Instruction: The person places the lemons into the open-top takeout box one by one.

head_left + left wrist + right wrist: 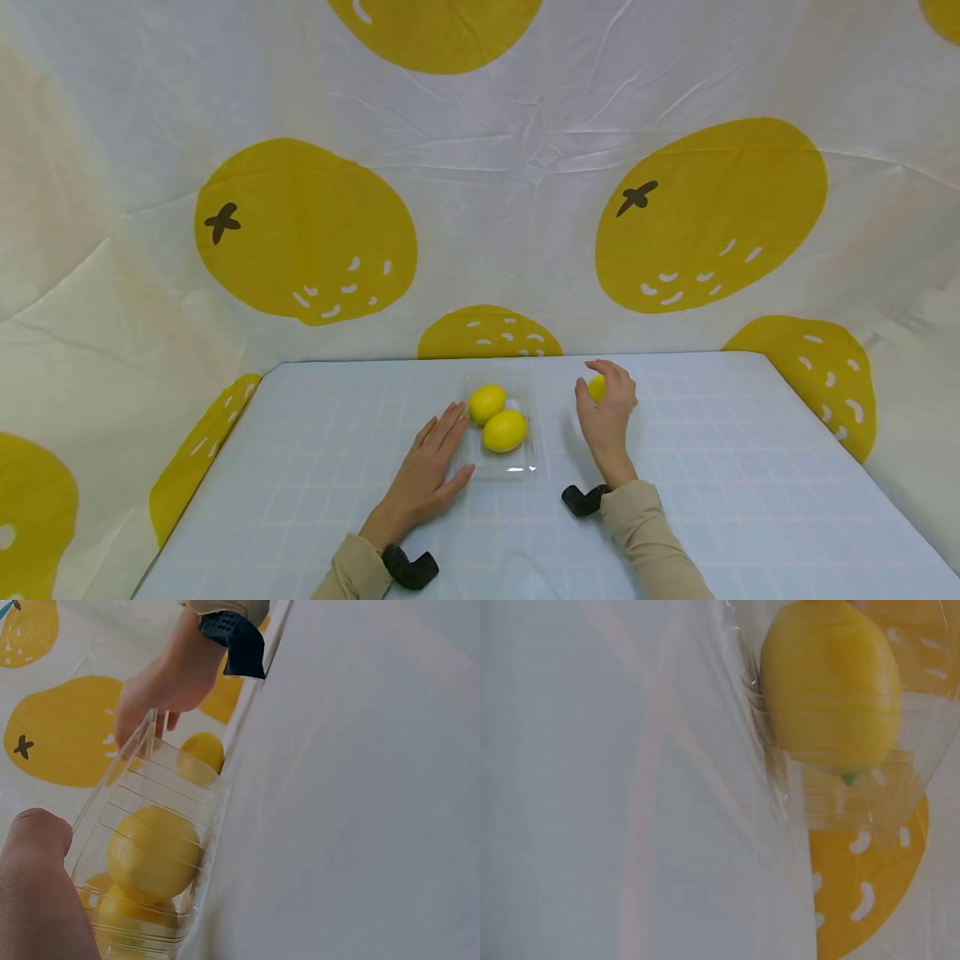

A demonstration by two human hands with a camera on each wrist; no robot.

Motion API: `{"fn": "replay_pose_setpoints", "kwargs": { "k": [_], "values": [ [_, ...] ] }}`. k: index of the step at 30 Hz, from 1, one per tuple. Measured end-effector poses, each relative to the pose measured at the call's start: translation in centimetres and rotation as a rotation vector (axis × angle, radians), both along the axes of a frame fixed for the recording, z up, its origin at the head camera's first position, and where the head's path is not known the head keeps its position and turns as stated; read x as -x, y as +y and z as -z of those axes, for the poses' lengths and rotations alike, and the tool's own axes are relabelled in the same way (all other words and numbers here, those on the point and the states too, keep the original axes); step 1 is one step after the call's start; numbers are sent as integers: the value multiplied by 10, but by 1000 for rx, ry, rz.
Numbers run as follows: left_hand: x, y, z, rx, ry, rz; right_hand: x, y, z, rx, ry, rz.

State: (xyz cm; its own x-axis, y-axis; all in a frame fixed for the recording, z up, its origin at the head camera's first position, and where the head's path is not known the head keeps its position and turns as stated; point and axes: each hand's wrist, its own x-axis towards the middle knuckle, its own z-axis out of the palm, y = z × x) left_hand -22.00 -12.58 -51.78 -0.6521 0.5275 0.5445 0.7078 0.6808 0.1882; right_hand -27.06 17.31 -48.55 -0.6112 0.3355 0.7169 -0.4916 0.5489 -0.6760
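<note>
Two yellow lemons (505, 431) lie in a clear plastic container (517, 469) on the table. Along the container's left side rests my left hand (427, 475), fingers extended, thumb apart near its front corner. My right hand (609, 417) hovers over a third lemon (597, 388), thumb and fingers spread around it. In the left wrist view that lemon (210, 748) sits on the table behind the container, and the right hand (169, 679) appears above it. The right wrist view shows a lemon (832, 690) through the clear wall; most of the right hand is out of that frame.
A pale checked cloth (322, 450) covers the table. Behind it hangs a white curtain (510, 225) printed with large yellow fruit. Black wrist straps (411, 570) sit by both beige sleeves (652, 533).
</note>
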Motion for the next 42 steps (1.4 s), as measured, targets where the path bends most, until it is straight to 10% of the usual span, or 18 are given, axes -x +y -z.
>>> {"fn": "replay_pose_setpoints", "kwargs": {
  "k": [10,18,42],
  "values": [
    [-1,-1,1,-2,11,-3,-2,10,9,102,-248,193],
    [-2,-2,-1,8,-4,-12,2,8,26,23,-376,183],
    [1,-1,1,-4,14,6,5,33,33,-56,-351,106]
  ]
}}
